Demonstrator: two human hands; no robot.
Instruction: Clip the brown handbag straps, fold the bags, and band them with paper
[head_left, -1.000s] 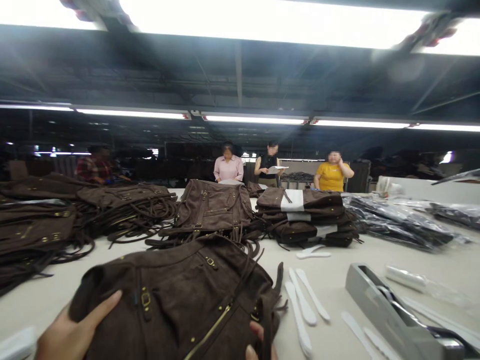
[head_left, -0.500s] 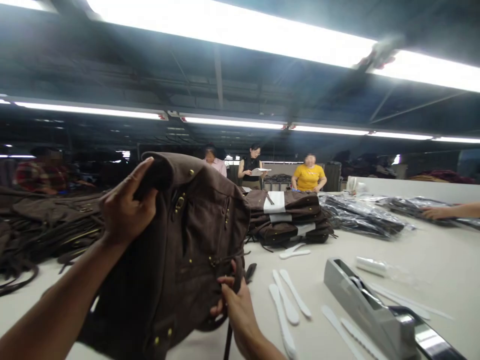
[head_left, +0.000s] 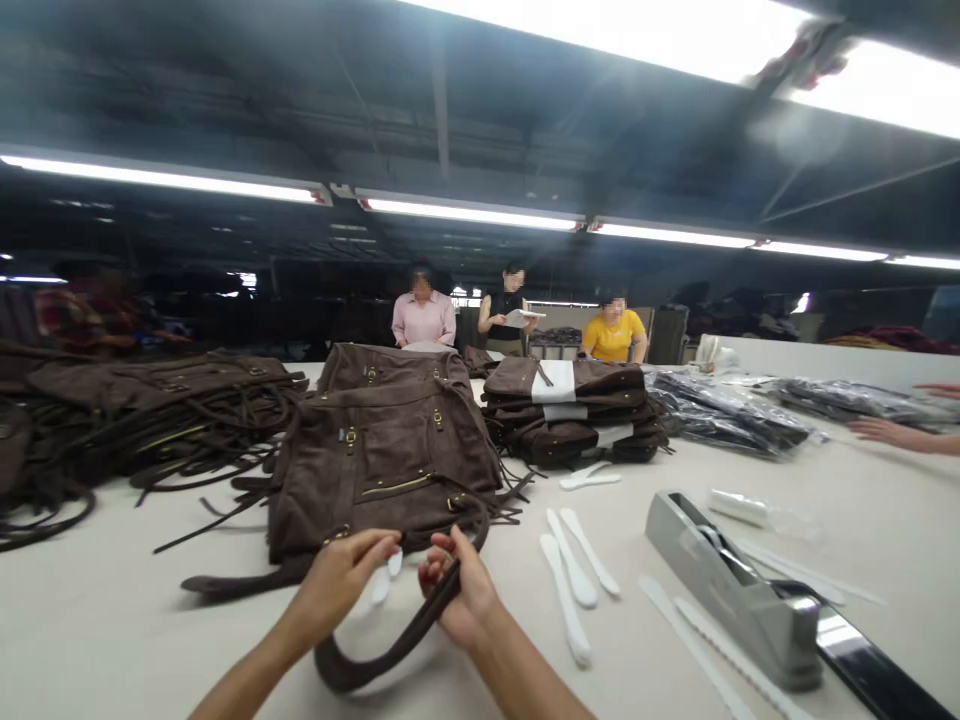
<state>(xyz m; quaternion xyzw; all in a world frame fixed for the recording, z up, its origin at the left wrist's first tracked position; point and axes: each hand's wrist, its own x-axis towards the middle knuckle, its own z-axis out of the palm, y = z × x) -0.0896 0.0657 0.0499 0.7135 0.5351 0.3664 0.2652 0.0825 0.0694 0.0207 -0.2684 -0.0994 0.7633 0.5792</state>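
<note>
A dark brown fabric bag (head_left: 390,445) with brass buckles and a yellowish zip lies on the white table in front of me. My right hand (head_left: 463,588) is closed round its strap (head_left: 405,640), which loops down toward me below the hands. My left hand (head_left: 346,575) is at the bag's near edge, fingers pressed together; what they pinch is hidden. A white plastic piece (head_left: 381,585) shows on the table between my hands. Behind this bag lies another brown bag (head_left: 405,362).
Several white plastic knife-shaped tools (head_left: 574,570) lie to the right, beside a grey tape dispenser (head_left: 735,590). Stacked bags with white bands (head_left: 574,410) and plastic-wrapped bags (head_left: 727,410) stand beyond. Brown bags (head_left: 150,400) pile up left. A co-worker's hand (head_left: 892,435) reaches in right.
The bag, held up and tilted before, now lies on the table. My left hand has come down from its top edge to its near edge. My right hand still holds the strap.
</note>
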